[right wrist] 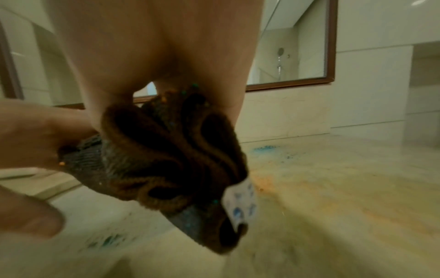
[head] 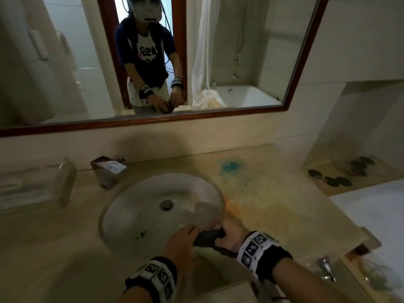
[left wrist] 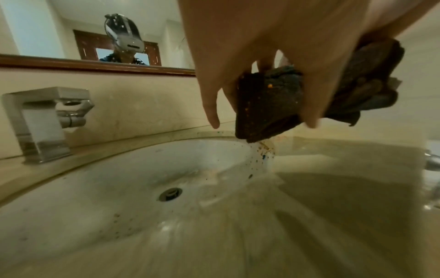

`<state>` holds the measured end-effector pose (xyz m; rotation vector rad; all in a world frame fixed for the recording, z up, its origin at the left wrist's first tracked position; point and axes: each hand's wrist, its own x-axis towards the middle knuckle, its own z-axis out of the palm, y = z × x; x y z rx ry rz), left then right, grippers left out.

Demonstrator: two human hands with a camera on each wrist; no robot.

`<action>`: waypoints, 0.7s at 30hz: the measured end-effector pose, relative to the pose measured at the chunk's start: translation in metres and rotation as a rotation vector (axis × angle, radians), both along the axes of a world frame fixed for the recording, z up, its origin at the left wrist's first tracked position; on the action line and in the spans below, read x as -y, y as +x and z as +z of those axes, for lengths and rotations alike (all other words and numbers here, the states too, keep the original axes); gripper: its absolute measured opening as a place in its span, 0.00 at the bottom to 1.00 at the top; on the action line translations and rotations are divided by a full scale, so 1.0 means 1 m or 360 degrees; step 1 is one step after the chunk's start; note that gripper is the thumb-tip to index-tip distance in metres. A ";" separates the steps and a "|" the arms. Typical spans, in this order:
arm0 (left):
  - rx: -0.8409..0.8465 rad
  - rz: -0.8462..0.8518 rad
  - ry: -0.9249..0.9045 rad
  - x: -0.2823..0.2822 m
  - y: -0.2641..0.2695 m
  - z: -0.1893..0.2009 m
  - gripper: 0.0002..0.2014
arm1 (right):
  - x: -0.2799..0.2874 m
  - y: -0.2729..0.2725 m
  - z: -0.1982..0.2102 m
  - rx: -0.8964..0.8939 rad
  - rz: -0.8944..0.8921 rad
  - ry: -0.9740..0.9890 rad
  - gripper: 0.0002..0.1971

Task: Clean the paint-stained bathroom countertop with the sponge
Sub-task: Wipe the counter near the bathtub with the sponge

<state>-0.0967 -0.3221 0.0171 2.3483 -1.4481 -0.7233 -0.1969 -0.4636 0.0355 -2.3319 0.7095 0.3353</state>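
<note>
A dark, crumpled sponge (head: 208, 237) speckled with orange and blue paint hangs over the front right rim of the white sink (head: 142, 211). My left hand (head: 181, 239) grips its left end, fingers curled round it (left wrist: 269, 105). My right hand (head: 229, 235) grips the bunched right end (right wrist: 166, 159), where a white tag (right wrist: 241, 203) sticks out. The beige countertop (head: 284, 215) to the right carries a blue paint stain (head: 229, 166) near the wall and an orange smear (head: 231, 204) by the sink rim. Paint specks dot the basin (left wrist: 257, 159).
A square chrome faucet (head: 109, 169) stands behind the sink. A soap bottle (head: 65, 169) and folded towels (head: 26, 191) sit at the left. Several dark discs (head: 341, 173) lie in a niche at the right. A mirror (head: 240, 51) spans the wall. A second tap (head: 325, 267) is at lower right.
</note>
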 end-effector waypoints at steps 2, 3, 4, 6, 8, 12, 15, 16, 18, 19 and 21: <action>-0.0125 0.0182 -0.0136 0.020 0.016 0.003 0.18 | 0.022 0.012 0.003 0.0009 0.0049 -0.0030 0.12; -0.0231 0.0265 -0.0198 0.031 0.027 0.005 0.13 | 0.031 0.018 0.005 -0.0027 0.0095 -0.0065 0.10; -0.0340 0.0314 -0.0218 0.042 0.037 0.009 0.11 | 0.041 0.024 0.007 -0.0056 0.0085 -0.0056 0.09; -0.0457 0.0344 -0.0231 0.066 0.059 0.020 0.12 | 0.060 0.040 0.009 -0.0061 0.0011 0.0098 0.04; -0.0501 0.0340 -0.0225 0.095 0.082 0.027 0.08 | 0.084 0.057 0.010 -0.0003 -0.0102 0.0294 0.27; -0.0533 0.0242 -0.0186 0.149 0.117 0.038 0.09 | 0.127 0.097 0.015 0.0013 -0.0012 0.0204 0.46; -0.0575 0.0217 -0.0211 0.181 0.135 0.044 0.06 | 0.153 0.121 0.022 0.0051 0.0068 -0.0070 0.20; -0.0585 0.0242 -0.0223 0.189 0.140 0.044 0.06 | 0.162 0.127 0.021 0.0101 0.0046 -0.0060 0.17; -0.0524 0.0299 -0.0228 0.205 0.149 0.045 0.09 | 0.181 0.137 0.020 0.0162 0.0045 0.0071 0.15; -0.0487 0.0336 -0.0231 0.211 0.153 0.046 0.12 | 0.192 0.141 0.019 0.0160 0.0058 0.0129 0.15; -0.0465 0.0406 -0.0244 0.220 0.163 0.045 0.19 | 0.218 0.147 0.019 0.0152 0.0046 0.0164 0.16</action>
